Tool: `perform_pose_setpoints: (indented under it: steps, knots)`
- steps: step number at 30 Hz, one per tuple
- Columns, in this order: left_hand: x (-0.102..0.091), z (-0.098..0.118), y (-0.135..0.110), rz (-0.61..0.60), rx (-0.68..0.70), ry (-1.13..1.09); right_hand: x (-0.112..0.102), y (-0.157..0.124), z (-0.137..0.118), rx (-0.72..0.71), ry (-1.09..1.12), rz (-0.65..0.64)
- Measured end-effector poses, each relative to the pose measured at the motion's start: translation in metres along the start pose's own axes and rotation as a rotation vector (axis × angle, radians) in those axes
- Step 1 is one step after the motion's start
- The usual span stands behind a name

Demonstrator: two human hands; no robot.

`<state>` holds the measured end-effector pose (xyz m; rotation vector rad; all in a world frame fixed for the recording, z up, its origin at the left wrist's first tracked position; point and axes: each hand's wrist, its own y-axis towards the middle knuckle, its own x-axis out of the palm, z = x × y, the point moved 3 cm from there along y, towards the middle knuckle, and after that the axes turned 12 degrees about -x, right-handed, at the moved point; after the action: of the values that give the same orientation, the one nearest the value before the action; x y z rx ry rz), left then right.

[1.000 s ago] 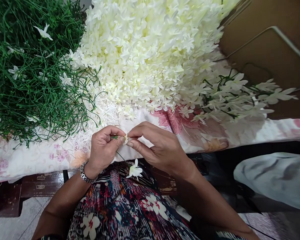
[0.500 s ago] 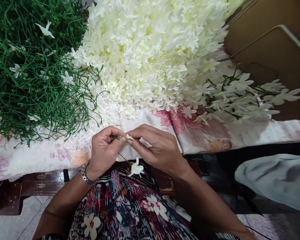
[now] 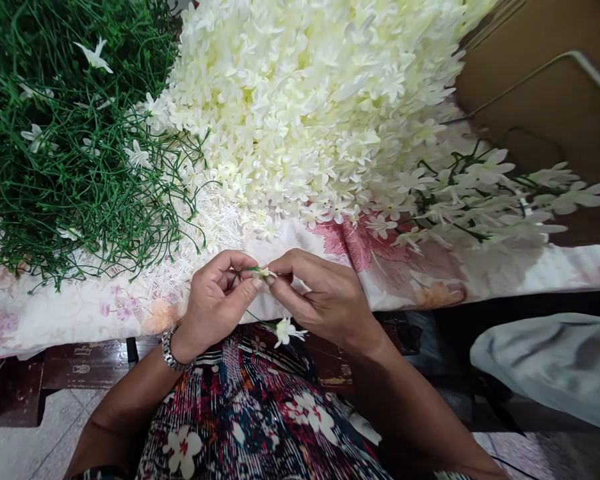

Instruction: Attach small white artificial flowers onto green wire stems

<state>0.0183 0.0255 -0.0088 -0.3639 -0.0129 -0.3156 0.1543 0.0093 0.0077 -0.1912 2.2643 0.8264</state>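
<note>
My left hand (image 3: 223, 290) is closed, thumb and fingers pinching a thin green artificial flower stem (image 3: 250, 269). Against its tip, my right hand (image 3: 325, 297) pinches a small white artificial flower (image 3: 266, 273), mostly covered by the fingertips. Another white flower (image 3: 287, 331) hangs on a branch of the same stem, just below my right fingers. Both hands meet above the table's front edge. Behind them rises a large heap of loose white blossoms (image 3: 300, 113), and to its left lies a thick pile of green stems (image 3: 80, 187).
Thin white pieces (image 3: 217, 223) lie between the stems and the blossoms. At the right, several assembled flower sprays (image 3: 485, 193) rest on the floral tablecloth (image 3: 430, 283), beside a brown cardboard box (image 3: 545, 93). Pale grey fabric (image 3: 550, 367) shows at the lower right.
My hands have shifted slightly right, and the green stem's tip now shows at the flower between my fingertips. The hanging flower has swung right and a little upward.
</note>
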Motion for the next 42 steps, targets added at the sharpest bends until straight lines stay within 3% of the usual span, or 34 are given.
perform_pose_setpoints:
  steps: [7, 14, 22, 29, 35, 42]
  knots:
    - [-0.006, -0.008, -0.003, 0.018, 0.034, -0.035, -0.017, 0.005, -0.005, -0.037, 0.023, -0.014]
    - [-0.007, -0.011, -0.002, -0.021, 0.008, -0.132, -0.023, 0.018, -0.013, -0.119, 0.014, -0.14]
    - [-0.01, -0.006, -0.004, 0.052, 0.125, -0.031, -0.018, 0.021, -0.01, -0.101, 0.002, -0.256]
    - [-0.009, 0.0, -0.003, 0.003, 0.073, 0.154, -0.017, 0.019, -0.01, -0.104, -0.095, -0.372]
    - [-0.006, 0.003, -0.003, 0.021, 0.151, 0.28, -0.015, 0.018, -0.008, -0.132, -0.139, -0.378]
    - [-0.003, -0.004, 0.003, -0.029, 0.1, 0.124, -0.012, 0.018, -0.007, -0.193, -0.162, -0.359]
